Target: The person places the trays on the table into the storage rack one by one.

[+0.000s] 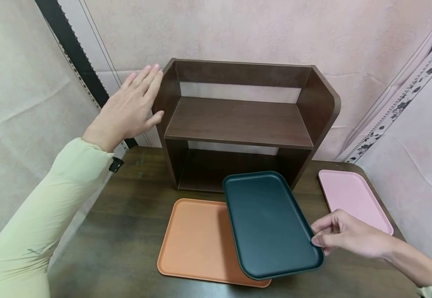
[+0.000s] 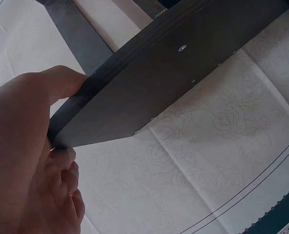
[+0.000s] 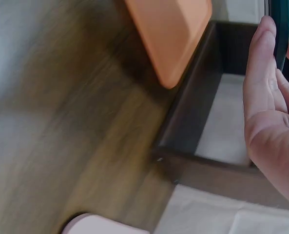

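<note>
Right hand pinches the green tray by its right edge, partly over the orange tray, long axis roughly toward the shelf. Left hand, fingers straight, touches the shelf's side; tabletop stretches leftward.

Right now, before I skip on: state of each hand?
Left hand: open, fingers straight, touching the side of the shelf.
Right hand: closed, pinching the dark green tray at its edge.

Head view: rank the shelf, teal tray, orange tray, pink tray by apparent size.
1. Shelf
2. Teal tray and orange tray: unranked; teal is nearer the camera, hiding part of orange
3. Pink tray
</note>
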`<state>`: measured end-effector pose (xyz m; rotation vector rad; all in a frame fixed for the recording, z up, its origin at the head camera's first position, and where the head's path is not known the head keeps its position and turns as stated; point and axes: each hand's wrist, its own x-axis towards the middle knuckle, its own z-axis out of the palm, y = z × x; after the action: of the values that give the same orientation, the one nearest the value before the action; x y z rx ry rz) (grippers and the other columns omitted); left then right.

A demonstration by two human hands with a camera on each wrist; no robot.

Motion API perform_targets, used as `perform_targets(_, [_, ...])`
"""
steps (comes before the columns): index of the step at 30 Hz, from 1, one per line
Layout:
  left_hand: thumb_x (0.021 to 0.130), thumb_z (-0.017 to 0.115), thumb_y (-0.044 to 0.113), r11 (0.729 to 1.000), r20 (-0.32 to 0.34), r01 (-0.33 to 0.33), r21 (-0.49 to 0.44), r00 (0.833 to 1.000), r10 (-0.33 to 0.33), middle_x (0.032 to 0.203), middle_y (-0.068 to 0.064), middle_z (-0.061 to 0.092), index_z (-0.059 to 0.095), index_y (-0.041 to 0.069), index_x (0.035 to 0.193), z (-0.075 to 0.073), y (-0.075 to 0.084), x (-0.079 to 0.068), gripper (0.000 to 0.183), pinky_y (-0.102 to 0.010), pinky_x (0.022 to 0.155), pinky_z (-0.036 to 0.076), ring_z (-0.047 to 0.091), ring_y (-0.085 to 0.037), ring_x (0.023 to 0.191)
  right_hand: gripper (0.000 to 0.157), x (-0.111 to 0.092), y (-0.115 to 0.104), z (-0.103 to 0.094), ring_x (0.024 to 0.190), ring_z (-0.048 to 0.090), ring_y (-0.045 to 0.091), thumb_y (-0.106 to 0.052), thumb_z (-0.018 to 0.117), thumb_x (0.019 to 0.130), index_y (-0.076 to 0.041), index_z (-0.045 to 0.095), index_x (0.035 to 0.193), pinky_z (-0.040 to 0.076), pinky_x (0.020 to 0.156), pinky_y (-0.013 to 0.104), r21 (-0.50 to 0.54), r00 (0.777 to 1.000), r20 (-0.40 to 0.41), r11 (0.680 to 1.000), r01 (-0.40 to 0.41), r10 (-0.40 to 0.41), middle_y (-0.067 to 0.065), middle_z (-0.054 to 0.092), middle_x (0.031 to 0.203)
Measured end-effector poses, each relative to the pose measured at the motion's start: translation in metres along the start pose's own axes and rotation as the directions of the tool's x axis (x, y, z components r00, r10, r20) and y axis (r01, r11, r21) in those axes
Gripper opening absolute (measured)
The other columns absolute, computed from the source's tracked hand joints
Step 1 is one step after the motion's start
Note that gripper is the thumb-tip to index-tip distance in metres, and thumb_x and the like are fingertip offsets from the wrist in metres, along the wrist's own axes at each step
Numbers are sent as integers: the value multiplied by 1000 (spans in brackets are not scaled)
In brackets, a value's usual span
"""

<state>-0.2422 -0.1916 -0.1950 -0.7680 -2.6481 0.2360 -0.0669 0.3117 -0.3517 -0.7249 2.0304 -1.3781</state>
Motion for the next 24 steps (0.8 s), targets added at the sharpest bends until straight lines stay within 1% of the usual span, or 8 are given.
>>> perform_targets(7, [99, 42, 38, 1000, 4, 1, 5, 1000, -1, 164, -10, -11, -6, 2, 154, 0, 0, 1, 82, -50, 125, 4, -5, -29, 153, 15, 11, -35, 7, 72, 66, 4, 1, 53, 93, 0, 68, 94, 61, 70, 37, 36, 999, -23, 998, -48, 49, -8, 70, 80])
perform_targets(16, [99, 42, 38, 1000, 8, 0, 2, 1000, 0, 163, -10, -11, -6, 2, 154, 0, 0, 1, 82, -50, 125, 3, -5, -30, 153, 16, 18, -80, 7, 70, 69, 10, -1, 55, 93, 1, 69, 101, 60, 73, 34, 29, 995, -52, 997, -78, 79, -1, 75, 83])
perform_targets(17, [99, 42, 38, 1000, 6, -1, 2, 1000, 1, 163, -10, -11, -6, 2, 154, 0, -1, 1, 82, -50, 126, 2, -5, -30, 153, 16, 18, -85, 7, 69, 69, 9, -1, 55, 93, 1, 69, 101, 60, 72, 33, 18, 995, -59, 997, -75, 76, -2, 75, 83])
perform_targets(18, [99, 42, 37, 1000, 7, -2, 2, 1000, 2, 163, -10, -12, -6, 2, 154, 0, -1, 2, 82, -49, 126, 2, -5, -30, 153, 16, 19, -90, 8, 69, 69, 9, -1, 55, 93, 0, 69, 101, 59, 64, 30, 6, 995, -67, 997, -74, 75, -2, 75, 82])
perform_targets(20, [99, 42, 37, 1000, 8, -2, 3, 1000, 2, 163, -11, -12, -6, 2, 154, -1, -1, 2, 81, -49, 125, 1, -6, -30, 153, 16, 21, -101, 9, 70, 70, 11, -4, 56, 93, -2, 70, 101, 50, 46, 24, -14, 991, -96, 995, -96, 95, -1, 75, 81])
perform_targets(22, [99, 42, 37, 1000, 11, -1, 4, 1000, 1, 163, -11, -12, -6, 1, 154, -1, -1, 1, 81, -50, 125, 0, -6, -30, 153, 16, 24, -112, 10, 71, 72, 13, -7, 58, 93, -3, 70, 102, 33, 34, 20, -33, 985, -128, 992, -125, 119, 0, 76, 80])
perform_targets(23, [99, 42, 36, 1000, 12, -2, 4, 1000, 2, 163, -11, -13, -7, 1, 154, -1, -1, 1, 81, -50, 125, 0, -6, -31, 153, 15, 26, -118, 12, 75, 71, 8, -11, 60, 92, -7, 72, 100, 24, 34, 19, -99, 977, -178, 986, -133, 114, -2, 76, 76])
perform_targets(24, [99, 42, 36, 1000, 13, -1, 2, 1000, 1, 163, -11, -13, -7, 1, 154, -1, -1, 1, 81, -50, 125, 0, -7, -31, 153, 14, 27, -123, 13, 76, 72, 8, -15, 63, 91, -11, 74, 99, 21, 35, 17, -140, 966, -225, 976, -166, 132, -3, 76, 75])
